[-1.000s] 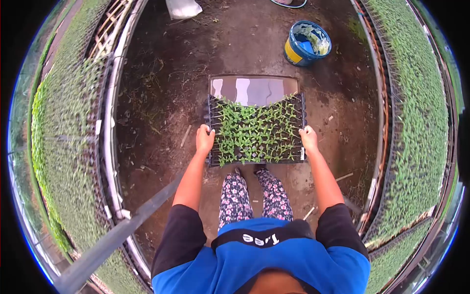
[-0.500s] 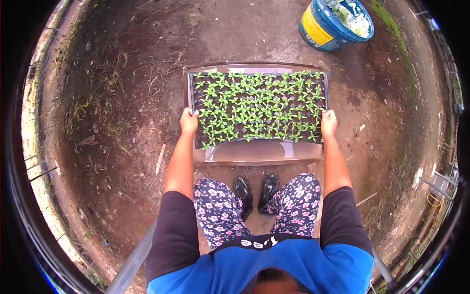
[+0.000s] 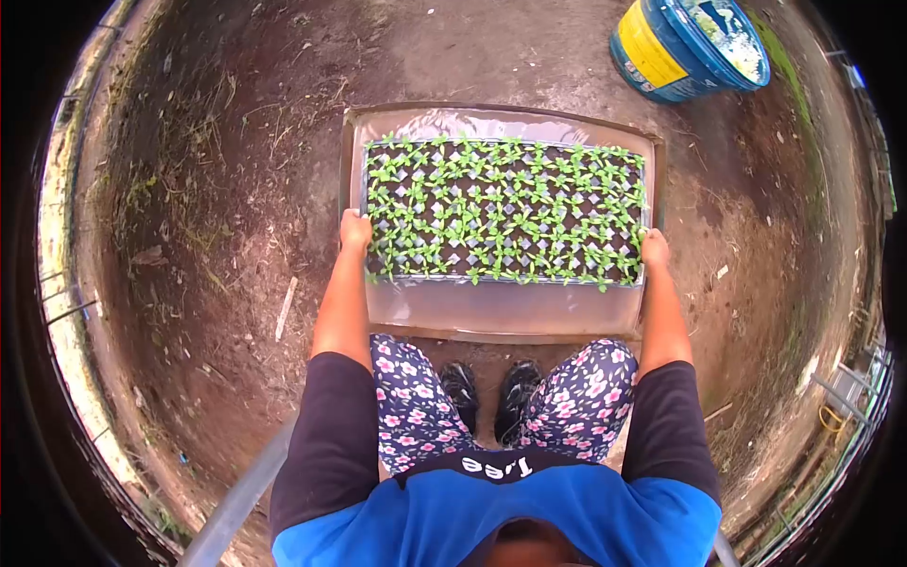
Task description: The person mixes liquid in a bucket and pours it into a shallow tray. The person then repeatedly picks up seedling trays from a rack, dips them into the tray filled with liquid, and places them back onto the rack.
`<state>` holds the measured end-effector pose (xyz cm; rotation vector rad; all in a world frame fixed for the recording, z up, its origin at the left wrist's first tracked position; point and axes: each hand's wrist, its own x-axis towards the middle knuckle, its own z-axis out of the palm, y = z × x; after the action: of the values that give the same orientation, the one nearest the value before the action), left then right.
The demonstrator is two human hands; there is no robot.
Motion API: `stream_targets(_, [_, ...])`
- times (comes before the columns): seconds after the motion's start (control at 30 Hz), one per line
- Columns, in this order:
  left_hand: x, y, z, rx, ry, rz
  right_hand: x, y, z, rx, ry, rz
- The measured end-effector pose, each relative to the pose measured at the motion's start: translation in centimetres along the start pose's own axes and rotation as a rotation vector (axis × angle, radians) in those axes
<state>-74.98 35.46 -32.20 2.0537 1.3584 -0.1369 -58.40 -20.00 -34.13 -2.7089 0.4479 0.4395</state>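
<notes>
Between my hands is a black seedling tray [image 3: 505, 280] full of small green plants in dark soil cells. It lies level in a shallow basin [image 3: 510, 334] of brownish water, and water shows around its edges. My left hand [image 3: 355, 230] is closed on the tray's left edge. At the opposite edge, my right hand [image 3: 654, 249] has its fingers curled round the rim. The tray's underside and most of my fingertips are hidden.
A blue bucket [image 3: 682, 80] with a yellow label and whitish contents stands at the upper right on bare dirt. My boots [image 3: 519, 392] are just below the basin. A thin stick [image 3: 286, 309] lies at the left, and a grey pole [image 3: 241, 491] slants at the lower left.
The tray has gone lower into the basin, with water now around it and its cells looking wet. Both hands moved down with it and kept their hold.
</notes>
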Motion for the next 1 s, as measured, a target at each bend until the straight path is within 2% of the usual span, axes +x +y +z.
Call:
stream_targets(0.1, [0.3, -1.3, -0.2, 0.028, -0.092, 0.104, 1.4, 1.9, 0.7, -0.116, -0.094, 0.035])
stream_targets(0.13, [0.4, -1.9, 0.1, 0.007, -0.066, 0.104, 1.2, 1.5, 0.7, -0.157, -0.127, 0.046])
stream_targets(0.2, [1.3, -3.5, 0.7, 0.008, 0.029, 0.182, 0.0, -0.1, -0.1, -0.197, -0.041, 0.109])
stream_targets(0.23, [1.1, -3.3, 0.7, -0.055, 0.08, 0.136, -0.8, -1.5, -1.0, -0.216, 0.006, 0.143])
stream_targets(0.33, [-0.2, -1.3, -0.1, 0.043, 0.272, 0.211, -1.7, -3.3, -1.9, -0.112, 0.221, 0.033])
stream_targets(0.5, [-1.7, 1.3, -0.8, -0.012, 0.349, 0.38, -2.3, -4.4, -2.9, -0.03, 0.299, 0.051])
stream_targets(0.7, [-2.3, 0.3, 0.5, -0.049, 0.33, 0.296, -2.1, -2.4, -0.5, 0.088, 0.368, 0.142])
stream_targets(0.93, [-1.6, 0.1, 0.2, -0.12, 0.338, 0.267, -1.0, -1.5, -0.3, 0.144, 0.281, 0.019])
stream_targets(1.0, [-1.6, 0.4, 0.1, -0.039, 0.311, 0.257, -0.7, -0.9, -0.1, 0.106, 0.321, -0.032])
